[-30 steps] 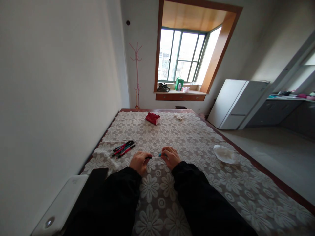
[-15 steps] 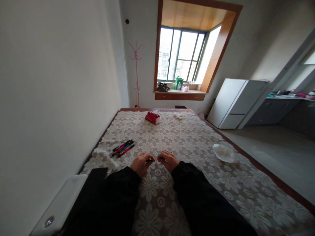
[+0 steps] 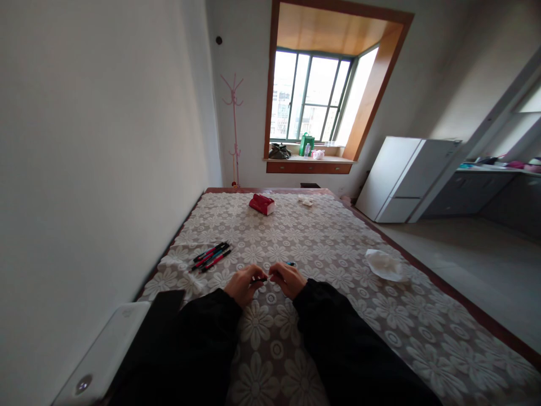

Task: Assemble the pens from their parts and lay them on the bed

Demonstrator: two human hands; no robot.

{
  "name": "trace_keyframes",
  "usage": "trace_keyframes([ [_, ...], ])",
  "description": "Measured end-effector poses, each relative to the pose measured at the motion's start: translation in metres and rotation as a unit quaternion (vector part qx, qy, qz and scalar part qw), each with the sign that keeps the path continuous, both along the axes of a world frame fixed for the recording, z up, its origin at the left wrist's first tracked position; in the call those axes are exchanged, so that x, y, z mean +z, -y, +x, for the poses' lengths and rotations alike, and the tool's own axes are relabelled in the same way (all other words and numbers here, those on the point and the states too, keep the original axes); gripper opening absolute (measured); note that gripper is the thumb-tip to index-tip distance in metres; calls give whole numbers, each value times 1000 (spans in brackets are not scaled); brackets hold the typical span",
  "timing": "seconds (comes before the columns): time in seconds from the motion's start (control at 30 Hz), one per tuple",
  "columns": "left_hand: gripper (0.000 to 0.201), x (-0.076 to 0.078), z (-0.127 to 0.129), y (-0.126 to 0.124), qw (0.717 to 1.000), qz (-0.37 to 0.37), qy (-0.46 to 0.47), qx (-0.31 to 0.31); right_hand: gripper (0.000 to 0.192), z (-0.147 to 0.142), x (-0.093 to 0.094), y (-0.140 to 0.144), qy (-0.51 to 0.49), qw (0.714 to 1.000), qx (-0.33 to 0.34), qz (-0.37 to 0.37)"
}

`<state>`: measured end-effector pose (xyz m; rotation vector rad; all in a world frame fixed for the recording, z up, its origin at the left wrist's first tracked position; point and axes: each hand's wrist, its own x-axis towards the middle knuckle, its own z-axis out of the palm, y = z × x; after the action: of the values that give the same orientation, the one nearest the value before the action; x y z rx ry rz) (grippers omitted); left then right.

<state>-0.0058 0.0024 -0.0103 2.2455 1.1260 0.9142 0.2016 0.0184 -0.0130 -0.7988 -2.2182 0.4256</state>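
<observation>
My left hand is closed in a pinch around a short dark pen piece, whose end points right. Fingertips of my right hand are pressed together at that end, with something small and pale between the two hands; what it is cannot be made out. A blue and black pen part shows just behind the right fingers; whether it is held or lies on the cloth is unclear. To the left of my hands, several black, red and teal pens lie in a loose bundle.
A flowered tablecloth covers the table. On it are a red tissue pack, a small pale item and a crumpled white sheet. A white device stands at the near left, close to the wall.
My right fingers have shifted slightly left toward the left hand's pen piece. More of the blue and black pen part shows behind the right hand. The bundled pens stay put.
</observation>
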Motion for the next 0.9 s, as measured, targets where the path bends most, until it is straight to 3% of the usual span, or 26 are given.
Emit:
trace_keyframes([
  [0.3,19,8,-1,4,997,53,-51,-8,8,1,-9,-6,-25,999,-40,-21],
  [0.5,20,11,-1,2,995,74,-72,11,10,10,2,-10,-34,994,-105,-16],
  [0.67,24,11,-3,1,985,63,-129,98,7,21,8,-10,78,993,-86,25],
  [0.77,34,14,-3,2,986,60,-134,84,14,21,6,-10,136,987,-74,33],
  [0.9,43,16,-3,3,985,70,-152,42,5,18,1,-12,138,986,-86,29],
])
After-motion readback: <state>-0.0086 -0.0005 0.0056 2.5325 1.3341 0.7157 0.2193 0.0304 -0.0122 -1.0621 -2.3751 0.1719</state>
